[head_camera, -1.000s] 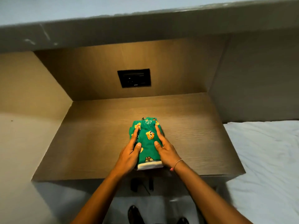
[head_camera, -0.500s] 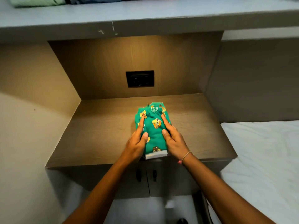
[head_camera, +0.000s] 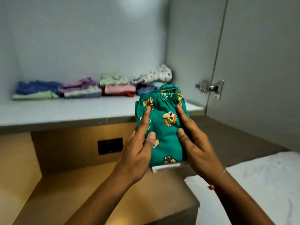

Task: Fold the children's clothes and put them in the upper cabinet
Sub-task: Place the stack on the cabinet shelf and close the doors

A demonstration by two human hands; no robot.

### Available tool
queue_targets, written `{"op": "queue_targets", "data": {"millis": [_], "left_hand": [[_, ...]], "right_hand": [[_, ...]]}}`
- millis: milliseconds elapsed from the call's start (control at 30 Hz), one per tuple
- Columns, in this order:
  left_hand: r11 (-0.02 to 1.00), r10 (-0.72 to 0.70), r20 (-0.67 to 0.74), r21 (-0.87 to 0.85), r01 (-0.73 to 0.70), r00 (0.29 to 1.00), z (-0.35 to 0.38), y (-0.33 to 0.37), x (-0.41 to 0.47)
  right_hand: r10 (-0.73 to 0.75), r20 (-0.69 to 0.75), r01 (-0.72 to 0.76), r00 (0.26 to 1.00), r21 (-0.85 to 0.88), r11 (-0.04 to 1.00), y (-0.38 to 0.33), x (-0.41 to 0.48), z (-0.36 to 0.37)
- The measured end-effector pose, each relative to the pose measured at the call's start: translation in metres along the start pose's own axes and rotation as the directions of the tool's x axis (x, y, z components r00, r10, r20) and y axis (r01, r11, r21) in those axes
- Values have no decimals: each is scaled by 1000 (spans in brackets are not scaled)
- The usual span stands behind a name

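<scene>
A folded green children's garment [head_camera: 164,127] with cartoon animal prints and an elastic waistband is held up in the air in front of the upper cabinet shelf [head_camera: 68,111]. My left hand [head_camera: 138,150] grips its left side, thumb on top. My right hand [head_camera: 194,142] grips its right side the same way. A white edge shows under the bundle's near end. Several folded clothes [head_camera: 90,88] lie in a row at the back of the shelf.
The cabinet door [head_camera: 259,62] stands open at the right, with a metal hinge [head_camera: 211,88]. Below the shelf is a wooden niche [head_camera: 81,189] with a dark wall socket [head_camera: 110,145]. A white bed [head_camera: 259,184] lies at the lower right.
Both hands have lifted the green garment off the wooden surface up to the level of the upper shelf. My view has tilted up, so the cabinet's inside now shows.
</scene>
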State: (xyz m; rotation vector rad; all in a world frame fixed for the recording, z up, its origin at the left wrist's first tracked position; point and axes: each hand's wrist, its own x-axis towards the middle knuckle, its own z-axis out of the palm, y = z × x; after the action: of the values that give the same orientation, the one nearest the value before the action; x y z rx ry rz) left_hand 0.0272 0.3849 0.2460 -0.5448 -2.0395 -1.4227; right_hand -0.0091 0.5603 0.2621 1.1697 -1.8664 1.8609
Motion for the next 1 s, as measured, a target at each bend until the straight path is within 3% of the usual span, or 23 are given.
{"op": "queue_targets", "data": {"millis": [100,233,333,433,500,533,633,700,767,800,867,933,1000], "left_hand": [[996,59,-6,-62,-60,998,-3,24,51],[998,61,-32,-30,-62,998,-8,31,130],[999,-41,-19,5,41,999,-6,14,186],[967,-218,-2,134,216,976,2,-20,230],[913,-343,40,248,323,938,7,-39,247],[860,-385,60,386,334,921,8,-49,253],[591,-470,46,758,275,882,6,-72,263],[484,-455,1,840,246,890,-2,-73,263],[437,-410,-34,870,229,911,-17,-71,259],[407,-398,-34,889,210,917,-27,-71,256],[333,-438,-5,928,167,899,-48,-78,247],[318,-551,37,933,168,833,-64,-87,235],[335,-667,47,911,243,744,-70,-93,228]], "right_hand": [[-60,-9,60,998,-6,998,-24,47,-18],[-30,-19,31,999,31,999,-33,123,-38],[48,-19,-47,999,45,998,-14,177,-52],[226,-77,-223,971,38,974,25,221,-63],[343,-156,-360,926,-97,928,54,238,-67],[390,-189,-424,901,-198,884,69,243,-69],[423,-314,-526,850,-526,668,93,243,-71],[242,-382,-450,892,-701,553,92,241,-72],[28,-311,-274,950,-788,552,85,240,-67],[-8,-232,-190,973,-817,545,80,242,-65],[143,-39,-106,989,-862,495,76,248,-57],[381,115,-46,918,-920,388,83,251,-51],[460,164,7,873,-946,325,91,256,-52]]}}
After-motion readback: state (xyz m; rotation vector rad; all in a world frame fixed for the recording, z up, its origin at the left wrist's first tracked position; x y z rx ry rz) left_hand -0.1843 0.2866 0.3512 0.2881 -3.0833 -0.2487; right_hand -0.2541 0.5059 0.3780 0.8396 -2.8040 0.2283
